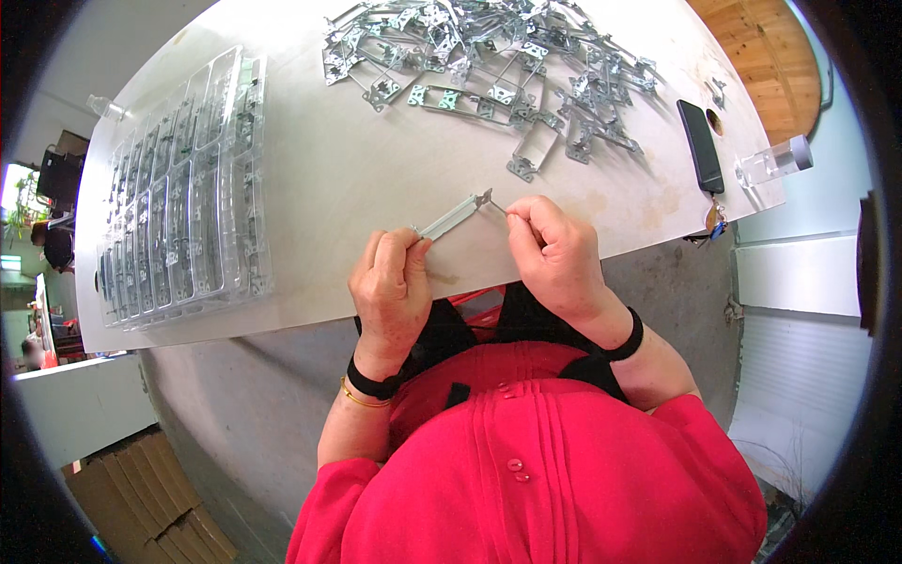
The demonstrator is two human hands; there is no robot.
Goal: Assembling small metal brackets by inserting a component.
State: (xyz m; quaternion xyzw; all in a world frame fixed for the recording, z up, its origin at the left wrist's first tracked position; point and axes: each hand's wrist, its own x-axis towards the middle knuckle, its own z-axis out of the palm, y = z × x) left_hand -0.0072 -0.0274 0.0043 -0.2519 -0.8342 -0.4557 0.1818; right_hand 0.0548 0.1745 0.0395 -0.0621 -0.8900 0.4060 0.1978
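In the head view, the person sits at a white table [324, 197] with both hands raised over its near edge. The thing in hand is a slim metal bracket [452, 218], held above the tabletop, roughly midway between the clear tray and the phone. Its long axis runs on a slant, from the lower left near the left fingers to the upper right, away from the body. The far end carries a small shaped plate and points up and to the right.

The left hand [387, 287] pinches the near end between thumb and fingers. The right hand [556, 256] has its thumb and forefinger pressed together on a thin rod [498, 207]; the rod slopes down and right from the bracket's far end, so the two make a shallow peak. Whether the rod is fixed there is too small to tell.

Beyond the hands lies a heap of metal brackets [532, 49], tangled and pointing every way. To the left rests a clear compartmented tray [222, 79] filled with metal parts. At right lie a black phone [700, 146] and a clear cylinder [769, 164] with a grey end.
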